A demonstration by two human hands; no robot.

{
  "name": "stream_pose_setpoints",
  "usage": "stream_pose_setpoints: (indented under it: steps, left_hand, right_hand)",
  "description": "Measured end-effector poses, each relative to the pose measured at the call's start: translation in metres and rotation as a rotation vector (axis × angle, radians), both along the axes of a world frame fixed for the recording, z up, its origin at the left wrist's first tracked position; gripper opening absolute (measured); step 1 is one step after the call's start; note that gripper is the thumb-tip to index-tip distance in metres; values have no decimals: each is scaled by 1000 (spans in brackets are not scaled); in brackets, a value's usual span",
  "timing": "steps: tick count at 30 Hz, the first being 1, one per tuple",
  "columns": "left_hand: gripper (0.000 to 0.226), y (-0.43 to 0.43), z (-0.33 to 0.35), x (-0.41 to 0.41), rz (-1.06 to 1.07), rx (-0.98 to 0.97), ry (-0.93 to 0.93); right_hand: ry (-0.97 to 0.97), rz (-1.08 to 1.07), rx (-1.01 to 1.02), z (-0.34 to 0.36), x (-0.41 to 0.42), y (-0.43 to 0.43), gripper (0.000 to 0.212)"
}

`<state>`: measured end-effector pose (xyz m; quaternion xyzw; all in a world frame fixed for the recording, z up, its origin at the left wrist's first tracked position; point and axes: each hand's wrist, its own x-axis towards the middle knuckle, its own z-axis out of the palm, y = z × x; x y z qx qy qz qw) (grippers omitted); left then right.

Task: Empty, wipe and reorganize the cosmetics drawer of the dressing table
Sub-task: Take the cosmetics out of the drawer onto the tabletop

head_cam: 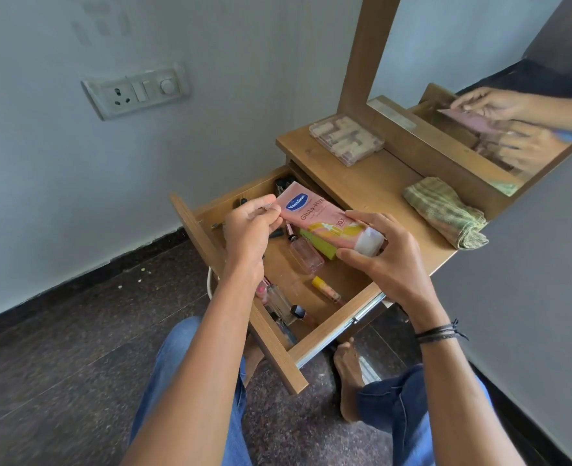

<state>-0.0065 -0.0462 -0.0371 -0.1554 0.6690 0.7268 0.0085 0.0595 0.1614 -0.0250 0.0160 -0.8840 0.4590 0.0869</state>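
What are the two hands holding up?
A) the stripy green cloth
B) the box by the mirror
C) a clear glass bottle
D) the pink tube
D: the left hand pinches the flat end of the pink tube and the right hand grips its white cap end, above the open drawer.

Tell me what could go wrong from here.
1. The tube, pinched by the left hand and gripped at the cap by the right hand, hangs over the drawer; a slip could drop it onto the glass bottle below.
2. The drawer is pulled far out over a bare foot; pulling further might tip it out.
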Motion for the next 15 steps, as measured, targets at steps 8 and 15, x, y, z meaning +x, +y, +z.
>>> stream_pose_setpoints:
  steps: [8,15]
  left_hand:
    - [58,17,9,-1,-99,120,124]
    - [59,23,3,-5,-142,59,162]
  right_hand:
    - [92,-101,-178,13,-37,15,54]
    - [160,-127,-558,18,-76,25,62]
